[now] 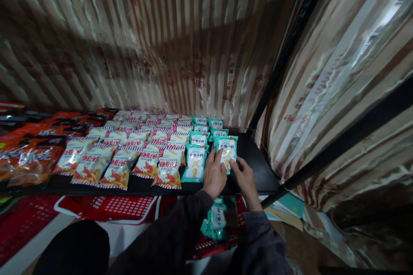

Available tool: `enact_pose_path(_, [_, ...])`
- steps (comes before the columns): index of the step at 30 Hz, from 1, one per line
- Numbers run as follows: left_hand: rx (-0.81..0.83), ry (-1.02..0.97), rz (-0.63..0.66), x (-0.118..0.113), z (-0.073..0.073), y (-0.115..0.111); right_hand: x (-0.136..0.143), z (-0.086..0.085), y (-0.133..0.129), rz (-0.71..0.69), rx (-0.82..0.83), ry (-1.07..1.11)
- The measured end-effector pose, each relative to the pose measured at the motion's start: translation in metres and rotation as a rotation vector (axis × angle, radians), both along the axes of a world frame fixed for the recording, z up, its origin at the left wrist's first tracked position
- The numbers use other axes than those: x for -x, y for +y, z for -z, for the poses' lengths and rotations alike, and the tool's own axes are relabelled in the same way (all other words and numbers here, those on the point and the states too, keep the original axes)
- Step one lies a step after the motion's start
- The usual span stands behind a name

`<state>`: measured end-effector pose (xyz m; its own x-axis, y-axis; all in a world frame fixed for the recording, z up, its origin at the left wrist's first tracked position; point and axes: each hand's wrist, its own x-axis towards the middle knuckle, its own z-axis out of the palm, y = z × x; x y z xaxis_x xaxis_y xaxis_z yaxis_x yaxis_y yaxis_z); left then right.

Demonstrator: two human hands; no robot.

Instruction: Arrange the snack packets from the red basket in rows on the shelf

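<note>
Between my two hands is a teal-and-white snack bag point(227, 148), upright at the right end of the black shelf. My left hand point(215, 175) grips its left edge, with the fingers partly over the front. The thumb and fingers of my right hand point(244, 177) pinch its lower right side. Just left of it, a matching snack bag point(195, 164) leans at the front of a row of the same bags. Behind the held bag, more teal bags point(216, 123) stand in a second row, partly covered by it.
White-and-orange snack bags point(118, 165) fill the shelf's middle, and orange-and-black bags point(37, 161) its left. Below, a red basket point(206, 249) holds more teal bags point(219, 219). Black poles point(309, 165) frame the right end. A striped curtain point(161, 51) hangs behind the shelf point(254, 167).
</note>
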<state>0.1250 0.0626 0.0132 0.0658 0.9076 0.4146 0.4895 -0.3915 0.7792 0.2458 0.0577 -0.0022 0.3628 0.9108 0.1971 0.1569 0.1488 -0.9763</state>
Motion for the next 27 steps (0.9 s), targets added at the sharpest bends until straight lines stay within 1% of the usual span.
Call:
enact_pose_path(5, [0.003,0.069,-0.026,-0.008,0.002,0.016,-0.006,0.002,0.020,0.039,0.021,-0.180])
enact_pose_path(10, [0.024,0.060,-0.022,-0.012,0.016,0.022,-0.009,0.012,0.033,0.076,-0.040,-0.288])
enact_pose_path(13, [0.040,0.026,-0.018,-0.013,0.026,0.024,-0.009,0.019,0.036,0.080,-0.042,-0.315])
enact_pose_path(16, [0.048,0.006,-0.024,-0.015,0.033,0.024,-0.008,0.025,0.036,0.076,-0.052,-0.313])
enact_pose_path(23, [0.087,0.003,-0.038,-0.018,0.037,0.023,-0.009,0.033,0.037,0.070,-0.032,-0.326])
enact_pose_path(27, [0.085,0.000,-0.032,-0.020,0.040,0.021,-0.009,0.034,0.038,0.066,-0.026,-0.332])
